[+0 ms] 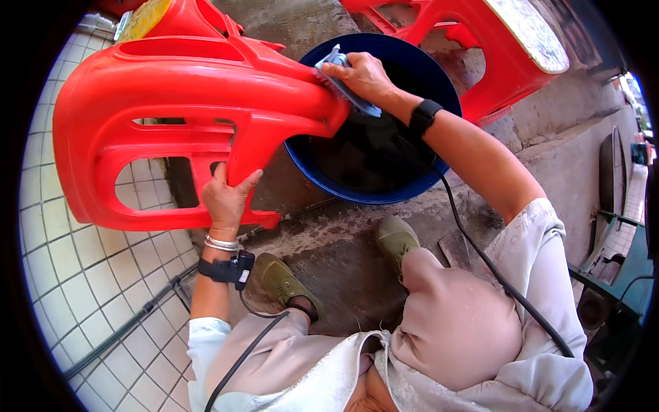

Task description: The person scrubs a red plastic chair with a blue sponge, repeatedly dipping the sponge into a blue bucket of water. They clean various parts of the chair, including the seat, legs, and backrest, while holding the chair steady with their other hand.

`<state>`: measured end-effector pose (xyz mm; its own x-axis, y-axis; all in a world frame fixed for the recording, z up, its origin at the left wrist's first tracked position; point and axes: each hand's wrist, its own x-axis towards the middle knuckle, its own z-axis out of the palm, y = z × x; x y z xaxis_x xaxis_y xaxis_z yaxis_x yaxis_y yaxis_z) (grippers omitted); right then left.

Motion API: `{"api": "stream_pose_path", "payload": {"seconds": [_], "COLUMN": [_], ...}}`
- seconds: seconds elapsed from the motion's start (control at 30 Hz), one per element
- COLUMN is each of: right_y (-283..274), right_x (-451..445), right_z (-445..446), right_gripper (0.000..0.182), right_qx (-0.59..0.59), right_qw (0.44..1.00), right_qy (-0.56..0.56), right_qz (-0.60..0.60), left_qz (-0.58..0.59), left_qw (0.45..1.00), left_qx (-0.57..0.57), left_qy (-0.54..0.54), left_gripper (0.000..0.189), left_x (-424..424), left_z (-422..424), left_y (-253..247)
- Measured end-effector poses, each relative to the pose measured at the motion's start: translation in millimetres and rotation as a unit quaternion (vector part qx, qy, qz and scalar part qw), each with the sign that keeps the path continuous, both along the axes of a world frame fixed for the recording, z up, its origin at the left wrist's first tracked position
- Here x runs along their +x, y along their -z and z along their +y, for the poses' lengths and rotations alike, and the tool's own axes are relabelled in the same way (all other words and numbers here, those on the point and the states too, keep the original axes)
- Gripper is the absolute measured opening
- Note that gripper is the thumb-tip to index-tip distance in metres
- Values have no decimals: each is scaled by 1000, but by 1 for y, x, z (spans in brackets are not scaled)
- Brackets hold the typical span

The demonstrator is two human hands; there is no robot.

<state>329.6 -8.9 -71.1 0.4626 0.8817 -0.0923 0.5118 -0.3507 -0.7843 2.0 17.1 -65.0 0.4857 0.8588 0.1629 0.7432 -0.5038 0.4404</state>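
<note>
A red plastic stool lies on its side in front of me, with some of its legs reaching over a blue tub. My left hand grips one leg, the thumb laid across it. In my right hand is a grey-blue scrubbing brush. Its bristles press against the upper leg near the tub's rim. Dark liquid shows inside the tub, and its depth cannot be told.
Another red stool with a worn pale seat lies beyond the tub at right. A further red stool stands behind at upper left. White tiles cover the left side, crossed by a dark pipe. A black cable runs from my right wrist.
</note>
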Motion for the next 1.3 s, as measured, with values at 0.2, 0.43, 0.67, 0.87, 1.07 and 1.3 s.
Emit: {"api": "stream_pose_path", "payload": {"seconds": [0.2,0.43,0.67,0.87,1.07,1.3], "right_y": [-11,46,214,122,-34,-74], "right_x": [6,48,64,8,61,-68], "right_z": [8,19,-27,-23,-45,-9], "right_gripper": [55,55,28,30,45,48], "right_qx": [-15,-90,-106,-490,-141,78], "right_qw": [999,991,943,819,954,976], "right_qy": [0,-10,-280,-288,-2,-193], "right_qz": [39,98,-145,85,263,-61], "left_qz": [-110,-122,-120,-14,-64,-25], "left_qw": [992,989,985,994,997,998], "left_qx": [-59,-82,-121,-104,-50,-46], "left_qy": [-24,-18,9,-26,20,21], "left_gripper": [51,52,57,53,61,61], "left_x": [6,2,34,7,10,6], "left_z": [-11,-13,-13,-6,0,5], "left_y": [15,22,26,10,15,17]}}
